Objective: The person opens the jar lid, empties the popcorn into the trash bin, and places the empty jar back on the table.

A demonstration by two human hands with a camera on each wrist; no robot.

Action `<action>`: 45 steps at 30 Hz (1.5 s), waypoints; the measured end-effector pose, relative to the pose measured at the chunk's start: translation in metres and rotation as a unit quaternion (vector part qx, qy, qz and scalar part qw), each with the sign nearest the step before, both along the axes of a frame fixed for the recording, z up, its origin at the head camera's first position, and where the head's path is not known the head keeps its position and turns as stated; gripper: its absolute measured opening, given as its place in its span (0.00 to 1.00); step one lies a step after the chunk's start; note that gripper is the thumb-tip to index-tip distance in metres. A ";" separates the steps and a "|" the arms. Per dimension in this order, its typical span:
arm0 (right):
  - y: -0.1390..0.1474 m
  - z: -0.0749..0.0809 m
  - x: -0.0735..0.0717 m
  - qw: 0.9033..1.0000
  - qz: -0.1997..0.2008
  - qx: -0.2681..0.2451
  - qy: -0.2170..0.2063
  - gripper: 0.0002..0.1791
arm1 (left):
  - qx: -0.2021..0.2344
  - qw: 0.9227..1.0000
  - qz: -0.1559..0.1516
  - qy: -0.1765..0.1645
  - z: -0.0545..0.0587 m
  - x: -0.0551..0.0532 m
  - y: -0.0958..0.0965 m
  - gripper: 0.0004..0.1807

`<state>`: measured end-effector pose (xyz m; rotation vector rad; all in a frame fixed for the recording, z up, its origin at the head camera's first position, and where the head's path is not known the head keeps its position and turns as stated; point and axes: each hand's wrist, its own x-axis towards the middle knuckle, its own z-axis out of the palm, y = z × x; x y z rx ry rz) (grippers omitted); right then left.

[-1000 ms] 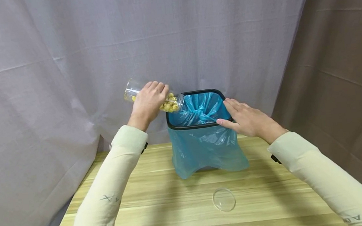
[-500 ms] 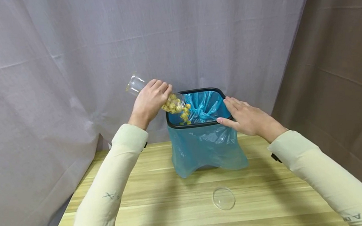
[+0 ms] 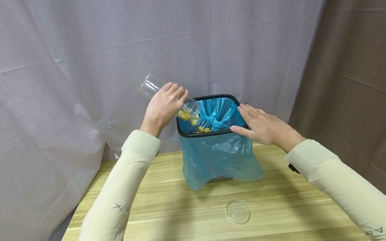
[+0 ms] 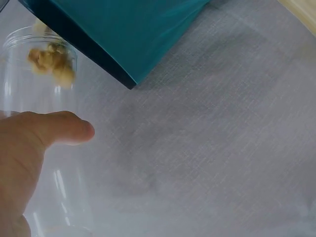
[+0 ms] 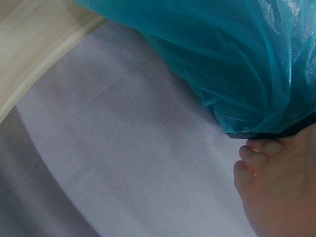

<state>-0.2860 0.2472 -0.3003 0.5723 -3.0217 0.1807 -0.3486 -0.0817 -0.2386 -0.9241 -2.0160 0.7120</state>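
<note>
My left hand [image 3: 165,104] grips a clear jar [image 3: 150,86] around its middle. The jar tilts mouth-down over the left side of a trash bin with a black rim [image 3: 211,133] and a blue plastic bag [image 3: 222,158] folded over it. Some popcorn [image 3: 185,115] lies near the jar's mouth, and loose popcorn pieces [image 3: 203,129] show just below it inside the bin. In the left wrist view, a popcorn clump [image 4: 52,61] sits near the jar's opening. With fingers extended, my right hand [image 3: 264,125] rests against the bin's right rim.
A clear round lid [image 3: 237,212] lies on the wooden table [image 3: 175,229] in front of the bin. Grey cloth [image 3: 186,40] hangs behind, and a brown cloth [image 3: 363,94] hangs on the right.
My left hand has moved slightly right and tipped the jar more steeply. Popcorn has poured from the jar into the bin, leaving less inside. My right hand has stayed on the rim.
</note>
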 end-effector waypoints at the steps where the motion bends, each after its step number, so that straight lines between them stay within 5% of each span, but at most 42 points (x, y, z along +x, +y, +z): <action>1: 0.000 0.000 0.000 1.000 0.000 0.000 0.000 0.56 | -0.001 1.000 -0.006 0.004 0.000 0.000 0.001 0.25; 6: 0.001 0.000 0.000 1.000 0.000 0.001 0.001 0.55 | -0.009 0.999 -0.027 0.023 0.001 -0.001 0.006 0.23; 12: 0.001 0.000 0.001 1.000 0.001 0.003 0.002 0.55 | 0.003 1.000 -0.006 -0.012 0.001 0.003 0.011 0.26; 19: 0.001 0.000 0.002 1.000 0.001 0.000 -0.001 0.55 | -0.003 1.000 0.003 -0.011 -0.001 0.006 0.013 0.25; 23: 0.002 0.001 0.002 1.000 -0.001 0.001 -0.002 0.55 | 0.052 0.997 0.003 -0.058 -0.002 0.007 0.011 0.27; 26: 0.002 0.002 0.002 1.000 -0.002 0.002 -0.002 0.56 | 0.120 0.988 -0.009 -0.098 -0.005 0.007 0.009 0.26; 29: 0.002 0.002 0.002 1.000 -0.003 0.004 -0.002 0.56 | 0.198 0.969 -0.020 -0.143 -0.008 0.008 0.005 0.28; 32: 0.001 0.002 0.001 1.000 -0.003 0.004 -0.002 0.56 | 0.268 0.942 -0.012 -0.200 -0.011 0.009 -0.003 0.36; 38: 0.001 0.002 0.002 1.000 -0.001 0.001 -0.003 0.56 | 0.387 0.873 0.007 -0.296 -0.018 0.013 -0.023 0.50; 45: 0.002 0.002 0.002 1.000 -0.001 -0.001 -0.004 0.56 | 0.495 0.800 0.001 -0.338 -0.032 0.014 -0.044 0.51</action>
